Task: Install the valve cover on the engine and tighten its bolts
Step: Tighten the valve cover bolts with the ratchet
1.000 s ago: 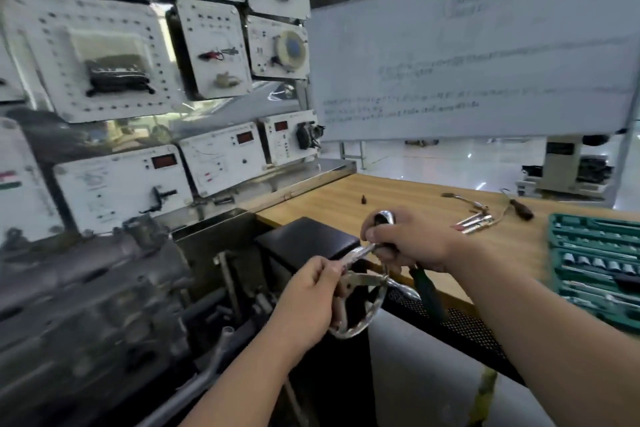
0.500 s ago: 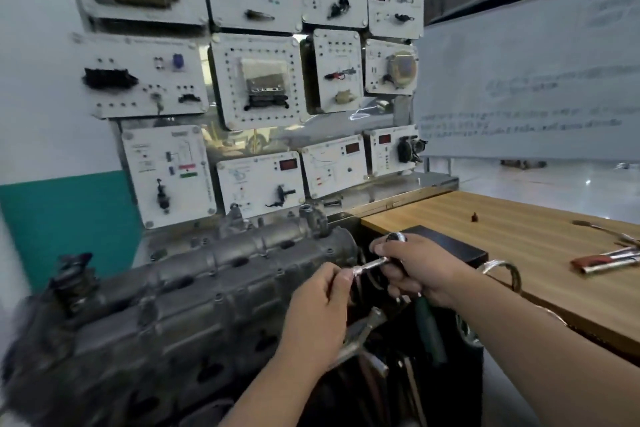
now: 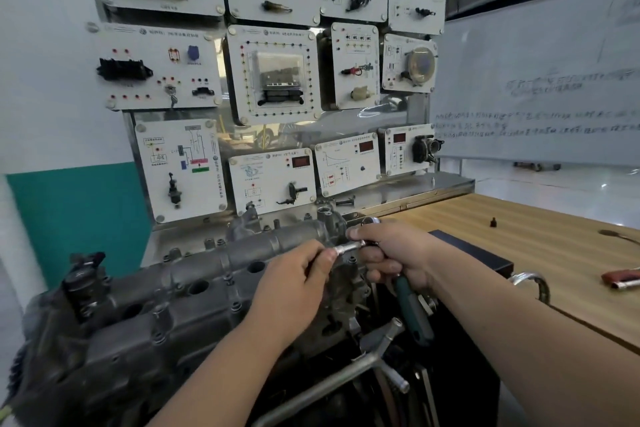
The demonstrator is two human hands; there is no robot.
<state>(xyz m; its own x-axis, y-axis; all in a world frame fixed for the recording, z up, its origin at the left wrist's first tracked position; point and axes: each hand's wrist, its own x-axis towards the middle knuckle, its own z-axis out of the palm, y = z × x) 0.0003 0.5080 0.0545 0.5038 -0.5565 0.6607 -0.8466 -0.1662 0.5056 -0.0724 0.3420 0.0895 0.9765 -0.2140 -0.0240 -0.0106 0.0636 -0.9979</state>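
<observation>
The grey valve cover [image 3: 194, 274] lies on the engine [image 3: 114, 350] at lower left, with several bolts along its edges. My right hand [image 3: 394, 253] grips the head of a ratchet wrench whose green handle [image 3: 414, 308] hangs downward. A chrome socket extension [image 3: 348, 248] sticks out leftward from the ratchet head. My left hand [image 3: 298, 284] pinches the extension's free end. Both hands hover just above the right end of the valve cover.
A wooden workbench [image 3: 519, 239] runs to the right, with a small black bolt [image 3: 493, 222], a red-handled tool [image 3: 621, 279] and a black box [image 3: 474, 251]. A board of white training panels [image 3: 273, 80] stands behind the engine. Metal pipes [image 3: 346, 378] jut out below.
My view has swung left from the workbench to the engine. Both hands moved with the ratchet and extension, from above the bench edge to over the valve cover's right end.
</observation>
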